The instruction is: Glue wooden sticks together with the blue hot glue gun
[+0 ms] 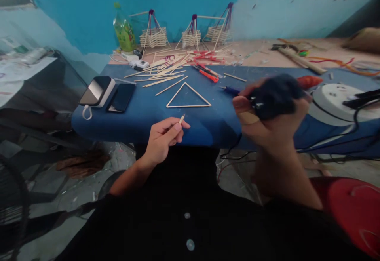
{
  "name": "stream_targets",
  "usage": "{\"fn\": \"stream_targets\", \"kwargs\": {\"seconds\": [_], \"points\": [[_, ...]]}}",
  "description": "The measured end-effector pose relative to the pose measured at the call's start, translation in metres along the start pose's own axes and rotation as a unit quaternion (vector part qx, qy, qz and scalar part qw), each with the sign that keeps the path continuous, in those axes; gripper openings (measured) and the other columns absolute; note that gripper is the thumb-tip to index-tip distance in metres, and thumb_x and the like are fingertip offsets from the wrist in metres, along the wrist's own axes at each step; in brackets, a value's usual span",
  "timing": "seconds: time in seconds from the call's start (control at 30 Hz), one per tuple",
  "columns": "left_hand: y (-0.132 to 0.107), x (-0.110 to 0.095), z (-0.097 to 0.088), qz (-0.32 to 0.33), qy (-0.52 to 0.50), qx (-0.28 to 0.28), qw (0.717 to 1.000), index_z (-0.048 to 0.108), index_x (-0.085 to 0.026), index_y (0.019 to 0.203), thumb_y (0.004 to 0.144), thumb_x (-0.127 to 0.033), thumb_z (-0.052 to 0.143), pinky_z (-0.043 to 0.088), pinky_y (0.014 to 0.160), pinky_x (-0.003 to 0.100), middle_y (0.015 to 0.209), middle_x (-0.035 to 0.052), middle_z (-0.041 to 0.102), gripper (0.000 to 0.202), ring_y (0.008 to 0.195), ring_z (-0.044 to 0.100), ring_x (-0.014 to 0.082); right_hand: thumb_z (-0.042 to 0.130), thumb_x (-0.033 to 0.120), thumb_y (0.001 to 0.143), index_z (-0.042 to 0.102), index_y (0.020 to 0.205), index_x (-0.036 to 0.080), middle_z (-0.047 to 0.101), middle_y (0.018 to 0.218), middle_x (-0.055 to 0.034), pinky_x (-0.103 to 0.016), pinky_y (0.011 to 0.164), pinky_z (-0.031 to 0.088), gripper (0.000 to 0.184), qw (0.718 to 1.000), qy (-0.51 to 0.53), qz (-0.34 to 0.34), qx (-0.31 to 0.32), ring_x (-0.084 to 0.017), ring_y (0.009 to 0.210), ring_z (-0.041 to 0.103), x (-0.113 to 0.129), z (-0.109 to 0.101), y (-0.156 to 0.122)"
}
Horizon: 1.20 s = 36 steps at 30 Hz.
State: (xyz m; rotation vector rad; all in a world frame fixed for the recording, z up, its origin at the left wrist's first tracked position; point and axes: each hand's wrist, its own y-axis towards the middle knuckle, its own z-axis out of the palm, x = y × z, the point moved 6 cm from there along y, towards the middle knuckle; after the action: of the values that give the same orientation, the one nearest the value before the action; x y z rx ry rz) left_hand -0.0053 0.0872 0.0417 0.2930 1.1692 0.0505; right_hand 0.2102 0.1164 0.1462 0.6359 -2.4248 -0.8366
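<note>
Left hand [164, 138] pinches a short stick [181, 119]; blurred right hand [268, 114] grips a dark, indistinct glue gun [274, 96].

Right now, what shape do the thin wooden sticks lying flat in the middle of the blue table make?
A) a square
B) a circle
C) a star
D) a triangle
D: three thin wooden sticks lie joined at their ends into a triangle on the blue table, just beyond the left hand, which pinches a short pale stick piece.
</note>
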Motion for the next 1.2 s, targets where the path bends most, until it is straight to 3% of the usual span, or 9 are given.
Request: {"fn": "stream_targets", "kwargs": {"seconds": [0.03, 0.1, 0.17, 0.27, 0.4, 0.7, 0.93, 1.2], "points": [[0.002, -0.003, 0.002, 0.004, -0.003, 0.004, 1.000, 0.080, -0.016, 0.096, 0.097, -0.049, 0.078, 0.021, 0.043, 0.019, 0.059, -0.0030, 0.057, 0.033, 0.044, 0.032, 0.0034, 0.056, 0.049, 0.103, 0.055, 0.090, 0.027, 0.068, 0.085, -0.0071, -0.041, 0.076, 0.052, 0.026, 1.000, -0.025, -0.005, -0.014, -0.023, 0.079, 0.066, 0.004, -0.007, 0.003], [0.006, -0.006, 0.007, 0.012, -0.012, 0.016, 1.000, 0.079, -0.016, 0.095, 0.098, -0.047, 0.077, 0.022, 0.042, 0.019, 0.061, -0.0020, 0.061, 0.032, 0.044, 0.035, 0.0034, 0.057, 0.040, 0.101, 0.057, 0.087, 0.027, 0.071, 0.087, -0.0080, -0.039, 0.077, 0.051, 0.019, 0.999, -0.043, -0.025, 0.020, -0.024, 0.083, 0.068, 0.010, -0.004, 0.011], [0.009, -0.008, 0.012, 0.019, -0.021, 0.028, 0.999, 0.079, -0.017, 0.093, 0.099, -0.046, 0.076, 0.022, 0.042, 0.019, 0.062, -0.0014, 0.063, 0.030, 0.044, 0.037, 0.0036, 0.059, 0.039, 0.097, 0.061, 0.094, 0.025, 0.074, 0.093, -0.0085, -0.038, 0.079, 0.051, 0.014, 0.995, -0.039, -0.047, 0.073, -0.025, 0.088, 0.071, 0.012, 0.009, 0.016], [0.011, -0.008, 0.018, 0.028, -0.032, 0.041, 0.998, 0.078, -0.017, 0.093, 0.099, -0.045, 0.075, 0.024, 0.043, 0.019, 0.062, -0.0016, 0.063, 0.029, 0.044, 0.037, 0.0035, 0.062, 0.044, 0.092, 0.064, 0.108, 0.024, 0.075, 0.097, -0.0078, -0.037, 0.077, 0.050, 0.026, 0.986, -0.041, -0.068, 0.146, -0.026, 0.088, 0.071, 0.014, 0.026, 0.018], [0.011, -0.007, 0.020, 0.037, -0.036, 0.051, 0.997, 0.079, -0.016, 0.092, 0.100, -0.044, 0.075, 0.026, 0.044, 0.019, 0.062, -0.0020, 0.063, 0.029, 0.045, 0.035, 0.0030, 0.065, 0.037, 0.085, 0.063, 0.100, 0.024, 0.074, 0.092, -0.0073, -0.035, 0.071, 0.044, 0.020, 0.971, -0.071, -0.074, 0.215, -0.024, 0.082, 0.068, 0.019, 0.039, 0.014], [0.007, -0.005, 0.016, 0.017, -0.026, 0.047, 0.998, 0.078, -0.015, 0.092, 0.099, -0.048, 0.074, 0.022, 0.043, 0.020, 0.063, -0.0011, 0.064, 0.033, 0.044, 0.032, 0.0029, 0.064, 0.031, 0.083, 0.062, 0.092, 0.025, 0.072, 0.083, -0.0063, -0.034, 0.064, 0.036, 0.011, 0.968, -0.103, -0.087, 0.211, -0.022, 0.074, 0.064, 0.026, 0.045, 0.014], [0.011, -0.003, 0.019, 0.013, -0.045, 0.060, 0.997, 0.080, -0.016, 0.094, 0.100, -0.046, 0.075, 0.021, 0.044, 0.020, 0.063, -0.0014, 0.065, 0.031, 0.044, 0.033, 0.0022, 0.059, 0.043, 0.088, 0.062, 0.092, 0.024, 0.073, 0.083, -0.0067, -0.032, 0.063, 0.034, 0.020, 0.963, -0.133, -0.107, 0.210, -0.022, 0.072, 0.065, 0.026, 0.040, 0.013], [0.006, 0.004, 0.024, -0.007, -0.023, 0.058, 0.998, 0.079, -0.018, 0.091, 0.098, -0.052, 0.075, 0.024, 0.044, 0.022, 0.063, -0.0018, 0.063, 0.035, 0.044, 0.033, 0.0035, 0.063, 0.035, 0.084, 0.062, 0.088, 0.022, 0.073, 0.082, -0.0057, -0.031, 0.062, 0.031, 0.013, 0.949, -0.163, -0.087, 0.254, -0.020, 0.071, 0.065, 0.022, 0.042, 0.007]]}}
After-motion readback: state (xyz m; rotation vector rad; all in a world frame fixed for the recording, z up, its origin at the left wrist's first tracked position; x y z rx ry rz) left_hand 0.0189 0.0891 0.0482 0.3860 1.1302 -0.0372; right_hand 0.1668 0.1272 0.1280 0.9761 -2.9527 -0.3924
